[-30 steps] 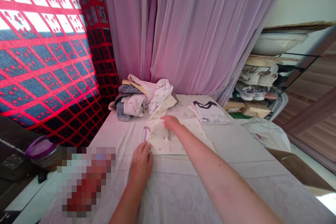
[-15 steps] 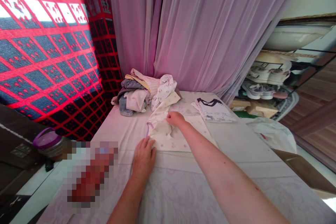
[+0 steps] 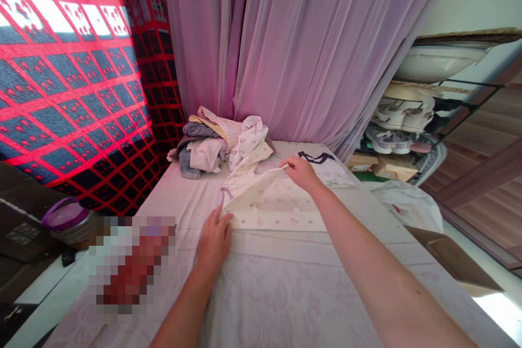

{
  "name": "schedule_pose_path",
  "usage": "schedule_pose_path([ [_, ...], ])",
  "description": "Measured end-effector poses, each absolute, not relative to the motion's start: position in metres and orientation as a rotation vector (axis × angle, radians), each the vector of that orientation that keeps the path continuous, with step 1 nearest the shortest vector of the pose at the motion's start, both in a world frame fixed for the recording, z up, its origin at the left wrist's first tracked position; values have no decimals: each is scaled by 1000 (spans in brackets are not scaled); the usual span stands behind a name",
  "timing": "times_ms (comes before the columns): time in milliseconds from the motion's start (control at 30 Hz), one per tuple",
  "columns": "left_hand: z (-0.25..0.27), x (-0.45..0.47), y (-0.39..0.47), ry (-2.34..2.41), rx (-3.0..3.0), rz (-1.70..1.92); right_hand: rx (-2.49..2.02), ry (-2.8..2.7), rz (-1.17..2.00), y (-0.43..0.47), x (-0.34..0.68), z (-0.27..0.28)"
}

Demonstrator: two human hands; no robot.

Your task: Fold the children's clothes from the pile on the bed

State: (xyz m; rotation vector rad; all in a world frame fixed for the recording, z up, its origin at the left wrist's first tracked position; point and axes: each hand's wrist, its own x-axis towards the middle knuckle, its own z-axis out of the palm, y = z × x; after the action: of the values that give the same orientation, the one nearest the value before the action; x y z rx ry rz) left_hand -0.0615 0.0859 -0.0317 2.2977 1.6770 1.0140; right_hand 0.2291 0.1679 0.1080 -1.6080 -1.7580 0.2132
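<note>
Garment (image 3: 285,212), cream with small scattered prints, lies across the middle of the pale sheet (image 3: 293,288), and here's the right hand (image 3: 302,173) on its far edge! Thumb and fingertips are closed in a pinch, and that edge rises in a raised fold towards them. Over to the left hand (image 3: 214,235): palm down, fingers loosely spread, resting on the sheet and touching the near left corner of the cloth, no grip to be seen.

Beyond, a heap of clothes (image 3: 206,147) sits by the purple curtain (image 3: 310,54), the garment's far end right up against it. A folded white shirt (image 3: 336,174) with a dark neckline lies just past the right hand, partly covered by it.

Now the containers! Down at far left, a tub (image 3: 65,215) with a purple lid, lid on, contents unreadable. Out right, the rack (image 3: 475,83) carries a white basin (image 3: 438,62) topped by a flat sheet, so no telling what's inside; shoes (image 3: 402,118) fill the levels below. Small cardboard boxes (image 3: 395,167) sit low down, then a white plastic bag (image 3: 416,204) with a touch of red showing, and a brown box (image 3: 448,258) whose inside can't be made out.
</note>
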Motion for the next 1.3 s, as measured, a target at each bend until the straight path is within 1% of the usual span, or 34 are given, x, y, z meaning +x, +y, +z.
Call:
schedule_pose_path([
  [100,-33,-62,88,1605,2243,1112,-1598,-1649,279,144,253,85],
  [200,-34,-64,90,1635,2113,1165,-1596,-1608,311,120,269,56],
  [300,-32,-65,90,1661,2037,1171,-1622,-1617,265,100,276,33],
  [400,-28,-66,90,1573,2100,1143,-1682,-1677,188,86,280,19],
  [567,-25,-67,90,1504,2170,1162,-1785,-1789,4,69,282,5],
  [767,-21,-67,88,1500,2169,1146,-1746,-1773,-144,50,276,-8],
  [1033,-28,-67,93,1632,2143,1167,-1754,-1833,-154,38,274,-24],
  [1200,-37,-67,97,1851,2156,1151,-1783,-1882,-148,37,272,-21],
  [1300,-41,-67,99,1904,2161,1122,-1794,-1907,-153,36,270,-20],
])
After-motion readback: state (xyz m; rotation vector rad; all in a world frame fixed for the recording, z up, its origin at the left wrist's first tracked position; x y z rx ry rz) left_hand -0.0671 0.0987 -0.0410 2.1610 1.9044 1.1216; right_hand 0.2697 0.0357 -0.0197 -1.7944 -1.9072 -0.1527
